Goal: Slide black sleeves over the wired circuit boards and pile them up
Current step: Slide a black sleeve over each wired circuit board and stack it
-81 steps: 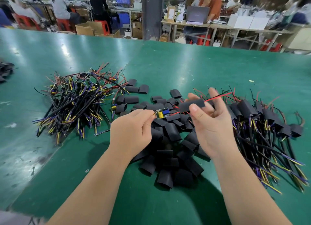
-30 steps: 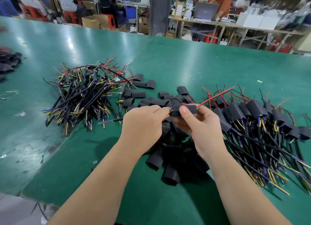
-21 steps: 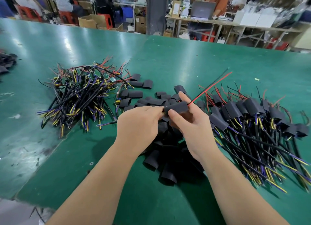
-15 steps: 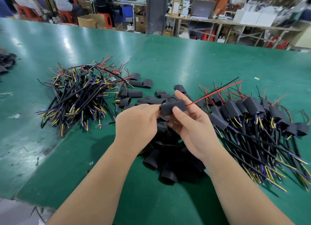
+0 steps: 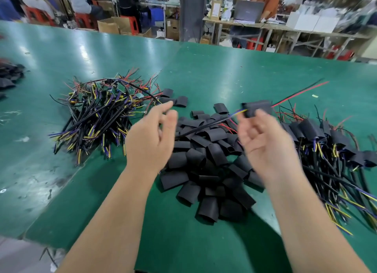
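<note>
Nearest, a heap of loose flat black sleeves [image 5: 206, 170] lies on the green table mat [image 5: 224, 68], between the two forearms. Above it the left hand [image 5: 151, 134] hangs with fingers loosely spread, holding nothing. The right hand [image 5: 265, 144], blurred, is palm-up with fingers curled; their tips seem to pinch the lower edge of a black-sleeved circuit board [image 5: 257, 108] held clear of the table.

That board's long axis runs left to right. Its thick black cable [image 5: 204, 125] trails back towards the left hand, and its thin red and black leads [image 5: 299, 93] point away to the far right.

The pile of finished sleeved boards [image 5: 318, 134] lies just to the right of the right hand, so that hand is the nearer for setting this one down. The tangle of bare wired green boards [image 5: 98, 113] lies to the left, beside the free left hand.
</note>
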`<state>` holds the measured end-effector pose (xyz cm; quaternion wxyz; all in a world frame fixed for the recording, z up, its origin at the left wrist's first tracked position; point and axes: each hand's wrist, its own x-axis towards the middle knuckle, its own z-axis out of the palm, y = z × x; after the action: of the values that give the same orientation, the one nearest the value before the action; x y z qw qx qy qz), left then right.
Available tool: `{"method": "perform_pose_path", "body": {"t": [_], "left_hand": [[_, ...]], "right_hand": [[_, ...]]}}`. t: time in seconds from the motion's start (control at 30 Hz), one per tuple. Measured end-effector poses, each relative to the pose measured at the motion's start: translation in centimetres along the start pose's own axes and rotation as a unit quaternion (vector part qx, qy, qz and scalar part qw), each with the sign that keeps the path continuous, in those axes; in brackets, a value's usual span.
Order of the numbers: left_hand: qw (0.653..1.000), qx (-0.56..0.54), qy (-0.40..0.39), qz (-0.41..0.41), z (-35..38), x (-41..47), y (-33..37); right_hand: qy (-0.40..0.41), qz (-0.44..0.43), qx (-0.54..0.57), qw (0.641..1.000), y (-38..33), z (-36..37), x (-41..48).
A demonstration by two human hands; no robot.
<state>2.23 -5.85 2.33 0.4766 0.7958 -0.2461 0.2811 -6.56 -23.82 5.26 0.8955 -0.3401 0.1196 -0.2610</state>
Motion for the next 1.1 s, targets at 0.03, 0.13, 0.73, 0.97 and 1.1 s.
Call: {"method": "perform_pose_path", "body": {"t": [0.03,0.13,0.73,0.97,1.1], "left_hand": [[0.999,0.022,0.021,-0.031,-0.3,0.3,-0.8],[0.971,0.193,0.001,-0.144,-0.5,1.0,-3.3],[0.914,0.232,-0.116,-0.311,-1.0,1.3,-5.4],[0.873,0.386,-0.179,-0.236,-0.6,1.2,-4.8],[0.85,0.451,-0.172,-0.21,-0.1,1.6,-4.8]], "right_hand": [[0.017,-0.015,0.026,0.999,-1.3,-0.3,0.2],[0.058,-0.072,0.033,0.995,-4.6,-1.3,0.7],[0.089,-0.088,-0.818,0.562,-1.8,-3.3,1.4],[0.06,-0.154,-0.789,0.592,-0.6,-2.6,0.6],[0.05,-0.169,-0.773,0.609,-0.4,-2.5,0.3]]}}
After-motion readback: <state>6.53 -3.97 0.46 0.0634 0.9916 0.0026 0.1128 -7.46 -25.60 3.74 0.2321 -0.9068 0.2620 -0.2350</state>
